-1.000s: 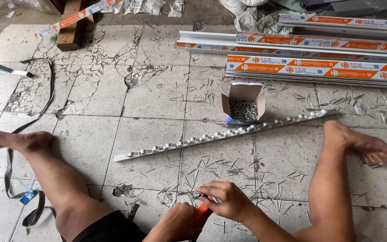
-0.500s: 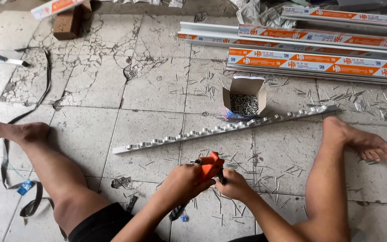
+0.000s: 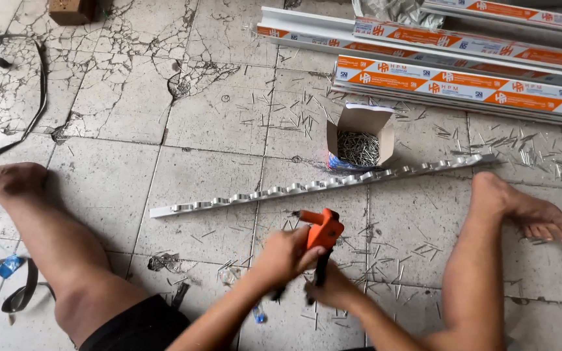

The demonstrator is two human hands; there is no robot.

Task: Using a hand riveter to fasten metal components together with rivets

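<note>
Between the outstretched legs, low over the tiled floor, we find both hands clamped on an orange riveter: left hand wrapped high by its head, right hand closed on the black handles below. Just beyond its nose lies a notched metal strip. Behind that strip stands an open box of rivets, with loose pins scattered around.

A person sits on the tiled floor, legs spread, both hands on a rivet tool near the middle. Just beyond lies a notched metal strip — running left to right. Behind it stands an open box of rivets; stacked profiles lie far right.
</note>
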